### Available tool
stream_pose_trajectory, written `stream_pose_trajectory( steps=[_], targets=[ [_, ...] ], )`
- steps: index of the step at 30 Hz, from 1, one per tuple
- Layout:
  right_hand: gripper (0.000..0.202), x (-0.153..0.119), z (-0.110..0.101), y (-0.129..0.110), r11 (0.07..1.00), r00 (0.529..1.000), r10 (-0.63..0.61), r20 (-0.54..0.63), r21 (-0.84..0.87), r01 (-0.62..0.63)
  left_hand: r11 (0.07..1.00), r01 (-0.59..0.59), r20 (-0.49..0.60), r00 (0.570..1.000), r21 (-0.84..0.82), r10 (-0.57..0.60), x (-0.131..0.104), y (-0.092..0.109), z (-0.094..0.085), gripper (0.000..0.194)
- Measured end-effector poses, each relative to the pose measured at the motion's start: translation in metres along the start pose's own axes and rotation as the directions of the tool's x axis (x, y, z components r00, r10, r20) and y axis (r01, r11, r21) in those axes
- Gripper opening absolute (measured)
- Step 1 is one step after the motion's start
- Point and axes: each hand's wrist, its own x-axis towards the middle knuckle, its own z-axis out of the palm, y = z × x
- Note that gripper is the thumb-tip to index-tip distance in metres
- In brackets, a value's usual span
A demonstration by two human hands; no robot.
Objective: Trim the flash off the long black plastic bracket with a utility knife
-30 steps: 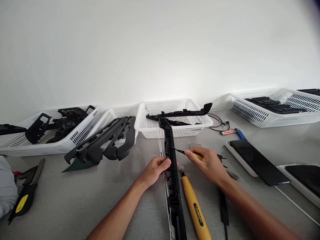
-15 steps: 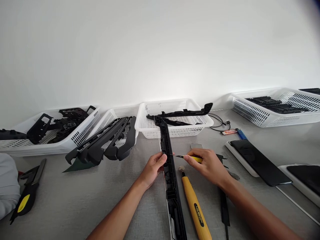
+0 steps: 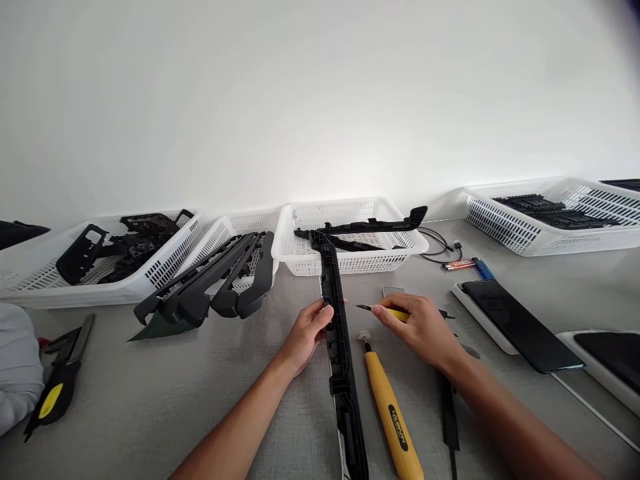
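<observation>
A long black plastic trim strip [image 3: 342, 353], its ribbed inner side facing up, runs away from me in the middle. My left hand [image 3: 311, 333] is closed round its left edge, thumb on top. In my right hand [image 3: 417, 327] is a slim yellow-handled tool [image 3: 399, 314], pinched between thumb and fingers. Its thin metal tip lies at the strip's right edge; whether it touches cannot be made out. Below my right hand, a thicker yellow tool [image 3: 390, 413] with a round pale tip lies on the table.
White baskets [image 3: 350, 267] with black parts line the wall. Several black trim pieces [image 3: 200, 287] lean on one. A phone [image 3: 515, 320], a lighter [image 3: 459, 265] and a cable [image 3: 440, 247] lie right. At left are a folding saw-like tool [image 3: 57, 387] and a grey sleeve [image 3: 20, 367].
My right hand has drawn slightly right, bringing the tool's tip from over the strip to its right edge. At far left, a black part has lifted away from the basket.
</observation>
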Motion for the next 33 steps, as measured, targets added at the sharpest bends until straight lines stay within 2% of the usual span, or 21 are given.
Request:
stream_pose_trajectory(
  steps=[4, 9, 13, 21, 33],
  targets=[
    [0.049, 0.0, -0.001, 0.001, 1.0, 0.999, -0.013, 0.045, 0.004, 0.013, 1.0, -0.002, -0.015, 1.0, -0.021, 0.002, 0.001, -0.001, 0.0, 0.054],
    [0.048, 0.0, 0.0, 0.001, 1.0, 1.0, 0.02, -0.002, -0.014, -0.02, 1.0, -0.022, -0.006, 1.0, -0.002, 0.022, 0.001, -0.001, 0.0, 0.047],
    [0.048, 0.0, 0.0, 0.001, 1.0, 1.0, 0.005, 0.029, -0.002, -0.005, 1.0, -0.015, -0.017, 1.0, 0.012, 0.015, 0.002, -0.002, 0.0, 0.042],
    [0.048, -0.001, 0.001, 0.001, 1.0, 1.0, 0.022, 0.015, -0.006, -0.022, 0.991, 0.01, 0.023, 1.0, 0.132, -0.013, 0.004, -0.012, -0.007, 0.044],
    [0.044, -0.001, 0.001, 0.002, 0.999, 0.999, -0.003, 0.048, -0.036, 0.005, 0.972, -0.015, 0.053, 0.999, 0.235, 0.003, 0.003, -0.007, -0.003, 0.048]
  ],
)
